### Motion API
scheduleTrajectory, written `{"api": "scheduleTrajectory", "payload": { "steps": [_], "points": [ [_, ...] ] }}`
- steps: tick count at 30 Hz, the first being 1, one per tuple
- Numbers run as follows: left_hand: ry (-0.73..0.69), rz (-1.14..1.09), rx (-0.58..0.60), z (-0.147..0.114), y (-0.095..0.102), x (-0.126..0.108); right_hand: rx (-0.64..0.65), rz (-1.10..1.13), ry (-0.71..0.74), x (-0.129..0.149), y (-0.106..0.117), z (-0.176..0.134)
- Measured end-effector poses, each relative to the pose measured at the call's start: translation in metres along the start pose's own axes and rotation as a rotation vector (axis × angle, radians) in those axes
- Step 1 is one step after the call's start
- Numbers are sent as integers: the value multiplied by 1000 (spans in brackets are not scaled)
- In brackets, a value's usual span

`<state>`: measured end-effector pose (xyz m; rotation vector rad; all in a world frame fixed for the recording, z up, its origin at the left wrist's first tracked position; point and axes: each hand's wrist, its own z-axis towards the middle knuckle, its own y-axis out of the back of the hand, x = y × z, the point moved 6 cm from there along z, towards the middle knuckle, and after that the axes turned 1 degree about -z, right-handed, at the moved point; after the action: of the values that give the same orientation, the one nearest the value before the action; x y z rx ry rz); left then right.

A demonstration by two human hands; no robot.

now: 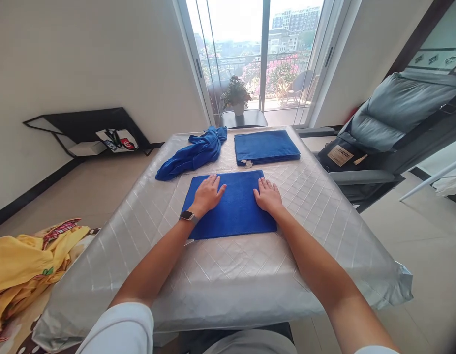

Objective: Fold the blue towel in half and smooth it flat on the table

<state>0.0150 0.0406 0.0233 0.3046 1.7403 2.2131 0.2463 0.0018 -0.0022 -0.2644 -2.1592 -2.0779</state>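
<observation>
A blue towel (237, 209) lies flat in a rectangle on the table in front of me. My left hand (207, 194) rests palm down on its left part, fingers stretched forward, with a watch on the wrist. On the towel's right edge, my right hand (268, 194) is also flat with its fingers out. Just beyond sits a neat stack of folded blue towels (266, 145), a small white tag at its near left corner. To the left of that stack lies a crumpled heap of blue towels (198, 153).
A silver quilted cover (146, 231) drapes the table. Yellow cloth (28, 265) is piled at the lower left. A grey recliner (397, 118) with a dark bag stands at the right. A potted plant (237, 96) stands on a chair beyond the table.
</observation>
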Motion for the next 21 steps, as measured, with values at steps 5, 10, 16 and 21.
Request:
{"api": "scheduleTrajectory", "payload": {
  "steps": [5,10,16,21],
  "points": [
    [-238,-134,71,20,-15,-101,-21,-2,13,-1,0,0],
    [-240,-175,132,31,-35,-138,-5,-19,35,-2,0,-2],
    [-116,-157,188,23,-38,-84,-15,0,22,0,1,-2],
    [43,-115,221,4,-33,-15,-3,-7,20,-1,2,-3]
  ]
}}
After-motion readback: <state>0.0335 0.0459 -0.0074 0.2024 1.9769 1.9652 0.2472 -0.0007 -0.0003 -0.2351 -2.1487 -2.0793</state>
